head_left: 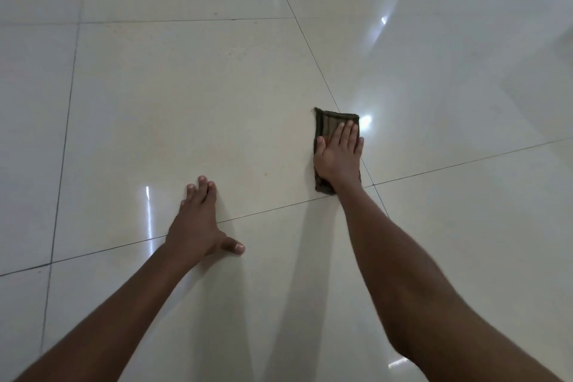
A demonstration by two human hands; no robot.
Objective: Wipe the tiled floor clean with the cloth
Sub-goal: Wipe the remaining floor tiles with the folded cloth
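Observation:
A folded dark olive cloth [329, 121] lies flat on the glossy cream tiled floor [192, 96], right of centre, across a grout line. My right hand [338, 153] presses on it with straight fingers, covering most of the cloth. My left hand [198, 220] rests flat on the bare tile nearer to me, fingers spread and thumb out to the right, holding nothing. Faint brownish specks mark the tile ahead of my left hand.
Dark grout lines cross the floor diagonally and meet just right of the cloth. Bright light reflections shine on the tiles at the right and near my left hand. Nothing else stands on the floor in view.

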